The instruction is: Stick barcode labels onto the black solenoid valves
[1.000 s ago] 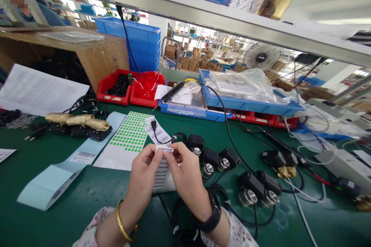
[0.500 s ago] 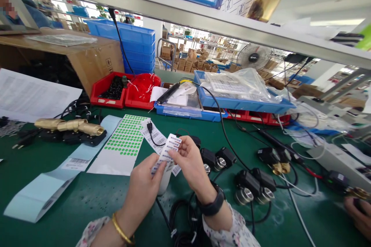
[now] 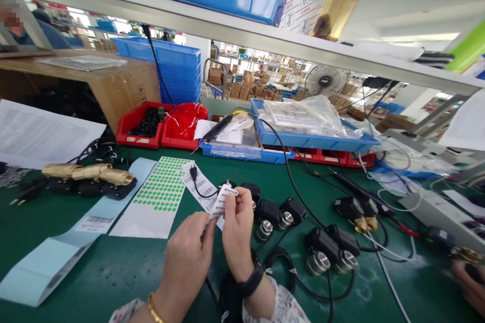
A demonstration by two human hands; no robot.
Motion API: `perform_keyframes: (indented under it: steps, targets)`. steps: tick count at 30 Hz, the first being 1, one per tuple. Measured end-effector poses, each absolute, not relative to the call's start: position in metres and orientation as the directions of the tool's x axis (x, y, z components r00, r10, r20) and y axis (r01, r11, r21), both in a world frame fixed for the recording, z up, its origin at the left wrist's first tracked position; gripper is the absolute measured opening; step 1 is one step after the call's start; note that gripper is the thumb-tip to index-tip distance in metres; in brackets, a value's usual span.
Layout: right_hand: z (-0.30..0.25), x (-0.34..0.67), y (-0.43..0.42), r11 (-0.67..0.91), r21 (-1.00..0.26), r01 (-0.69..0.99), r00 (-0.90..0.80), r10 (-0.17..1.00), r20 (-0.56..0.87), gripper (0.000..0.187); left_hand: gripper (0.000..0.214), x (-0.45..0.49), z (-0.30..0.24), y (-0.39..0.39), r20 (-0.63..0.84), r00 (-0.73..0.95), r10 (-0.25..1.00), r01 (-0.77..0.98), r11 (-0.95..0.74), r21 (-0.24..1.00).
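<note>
A small white strip of printed labels [image 3: 219, 205] is held up between my two hands over the green table. My left hand [image 3: 189, 252] pinches its lower end, fingers closed. At its upper right edge my right hand [image 3: 238, 227] is closed, thumb and fingers pressed together on a label corner. Whether that label has come off the strip is hidden by the fingers. Behind the strip lie a barcode label sheet [image 3: 200, 186] and a black plug [image 3: 193, 171] on a thin cable. Coiled black cable [image 3: 280, 257] lies beside my right wrist.
Several black valve units with metal fittings [image 3: 318, 262] stand on the right. To the left are a green-dot sticker sheet [image 3: 159, 192], a light blue label strip [image 3: 60, 252] and brass fittings [image 3: 87, 171]. Red bins [image 3: 140, 136] line the back. Another person's hand [image 3: 470, 282] is far right.
The label strip has tipped and turned more edge-on. My right hand has rotated more upright, its thumb now over the strip's upper edge. The view has shifted slightly.
</note>
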State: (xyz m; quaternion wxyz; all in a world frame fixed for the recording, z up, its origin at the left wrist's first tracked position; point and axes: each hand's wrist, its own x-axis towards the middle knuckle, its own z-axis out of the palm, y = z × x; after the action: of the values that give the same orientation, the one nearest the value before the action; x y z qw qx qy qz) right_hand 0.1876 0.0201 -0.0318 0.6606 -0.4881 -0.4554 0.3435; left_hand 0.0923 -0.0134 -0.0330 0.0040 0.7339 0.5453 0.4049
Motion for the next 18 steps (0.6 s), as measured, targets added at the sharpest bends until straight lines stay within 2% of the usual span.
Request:
perform_keyframes:
  steps: [4, 8, 11, 16, 18]
  targets:
    - [-0.034, 0.187, 0.022, 0.363, -0.923, 0.127, 0.42, 0.823, 0.382, 0.017, 0.027, 0.096, -0.031, -0.017, 0.528, 0.015, 0.849, 0.735, -0.368, 0.57]
    - [-0.033, 0.19, 0.023, 0.455, -0.837, 0.304, 0.411, 0.73, 0.546, 0.014, 0.028, 0.096, -0.024, -0.016, 0.339, -0.054, 0.939, 0.608, -0.238, 0.757]
    - [-0.028, 0.192, 0.022, 0.491, -0.759, 0.427, 0.35, 0.685, 0.639, 0.014, 0.029, 0.097, -0.019, -0.015, 0.223, -0.065, 0.973, 0.509, -0.16, 0.846]
    - [-0.014, 0.193, 0.013, 0.513, -0.684, 0.519, 0.233, 0.685, 0.691, 0.017, 0.026, 0.096, -0.019, -0.012, 0.136, -0.135, 0.981, 0.421, -0.068, 0.905]
    - [-0.008, 0.195, 0.01, 0.505, -0.711, 0.489, 0.25, 0.701, 0.669, 0.016, 0.024, 0.089, -0.021, -0.009, 0.057, -0.126, 0.99, 0.303, -0.016, 0.953]
